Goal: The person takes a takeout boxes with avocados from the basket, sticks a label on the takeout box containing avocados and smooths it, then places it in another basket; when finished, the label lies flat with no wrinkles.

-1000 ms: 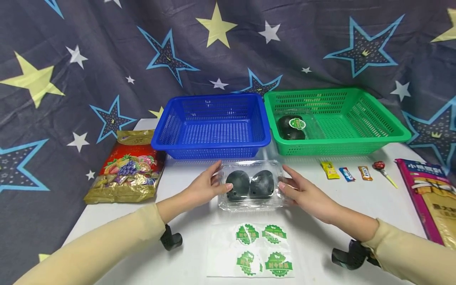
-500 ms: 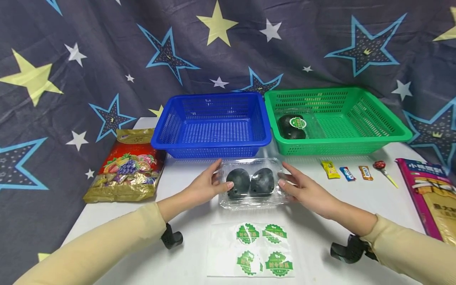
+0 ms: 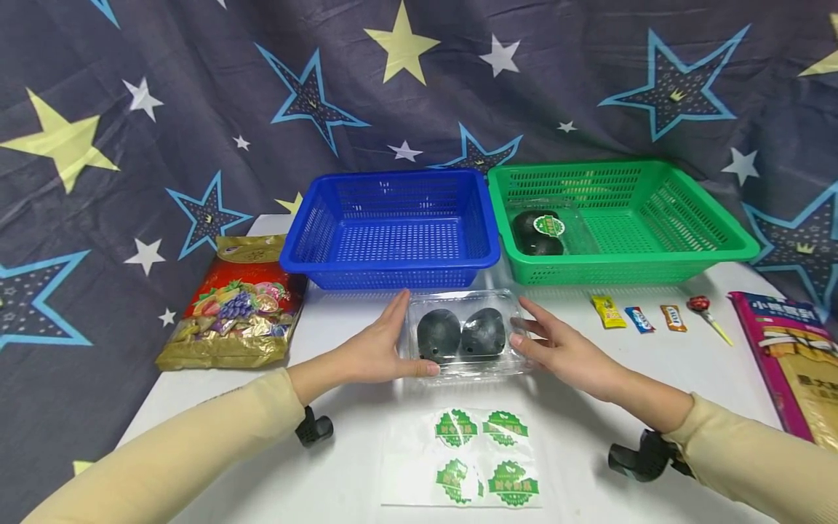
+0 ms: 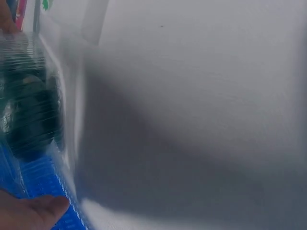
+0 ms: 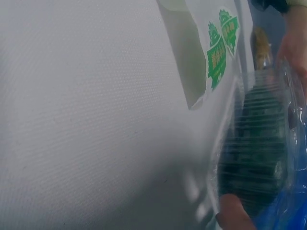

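- One clear plastic container, lidded, in front of me near the middle of the tabletop, between my two hands; I cannot tell whether its base touches the surface.
- Two dark fruits, side by side inside that container.
- My left hand, spread at the container's left end: fingers straight along the side, thumb stretched across the near edge.
- My right hand, pinching the container's right end, thumb at the near side, forefinger toward the far corner.
- One white sheet, flat on the near side of the container, bearing four green stickers, some with torn or patchy print.
- One blue basket, just beyond the container.
- One green basket, to its right, rims touching or nearly so; in its left part, a second clear container with dark fruit and a round green-and-white label.
- Small sweets in a row before the green basket: yellow packet, blue packet, orange packet, red lollipop.
- One red-and-gold bag, far left.
- One magenta-and-gold bag, far right.
- Dark star-patterned cloth, hanging behind all.
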{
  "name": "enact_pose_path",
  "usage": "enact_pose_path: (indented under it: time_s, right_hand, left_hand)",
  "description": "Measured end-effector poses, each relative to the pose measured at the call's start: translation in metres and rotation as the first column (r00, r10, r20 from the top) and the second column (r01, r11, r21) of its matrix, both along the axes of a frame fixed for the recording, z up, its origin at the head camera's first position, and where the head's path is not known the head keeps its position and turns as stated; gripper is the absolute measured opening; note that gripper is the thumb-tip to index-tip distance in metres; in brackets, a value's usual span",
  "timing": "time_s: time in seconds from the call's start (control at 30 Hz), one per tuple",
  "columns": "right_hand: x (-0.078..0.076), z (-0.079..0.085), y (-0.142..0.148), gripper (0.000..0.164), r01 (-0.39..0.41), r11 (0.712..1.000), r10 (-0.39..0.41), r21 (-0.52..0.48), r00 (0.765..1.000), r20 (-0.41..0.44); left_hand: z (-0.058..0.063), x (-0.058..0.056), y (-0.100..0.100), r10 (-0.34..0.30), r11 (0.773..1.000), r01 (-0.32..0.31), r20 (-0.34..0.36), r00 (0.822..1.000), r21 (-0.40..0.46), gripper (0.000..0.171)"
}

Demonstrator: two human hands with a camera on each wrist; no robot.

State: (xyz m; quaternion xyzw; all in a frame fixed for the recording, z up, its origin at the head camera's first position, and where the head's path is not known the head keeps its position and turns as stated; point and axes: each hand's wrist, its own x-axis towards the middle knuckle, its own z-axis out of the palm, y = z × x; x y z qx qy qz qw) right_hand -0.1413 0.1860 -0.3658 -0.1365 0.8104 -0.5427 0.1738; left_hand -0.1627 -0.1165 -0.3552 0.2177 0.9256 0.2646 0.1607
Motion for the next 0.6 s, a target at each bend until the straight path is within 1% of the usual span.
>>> enact_pose_path:
  time_s: [0.17, 0.37, 0.6]
  right_hand:
    - [-0.0005, -0.0016, -0.0004, 0.078, -0.008, 1.0, 0.008, 0.008, 1.0, -0.018]
    - [-0.0008, -0.0011, -0.0021, 0.079, -0.009, 1.0, 0.01, 0.011, 1.0, -0.015]
    - [0.0012, 0.0007, -0.0027, 0.08, 0.002, 1.0, -0.002, 0.015, 1.0, -0.005]
  left_hand:
    - [-0.0004, -0.002, -0.0009, -0.007, 1.0, 0.007, 0.008, 1.0, -0.003, 0.128]
    - [0.0012, -0.0056, -0.0036, -0.025, 1.0, 0.025, 0.0, 1.0, -0.015, 0.129]
    - [0.0006, -0.0065, -0.0035, -0.03, 0.999, 0.03, -0.008, 1.0, -0.016, 0.13]
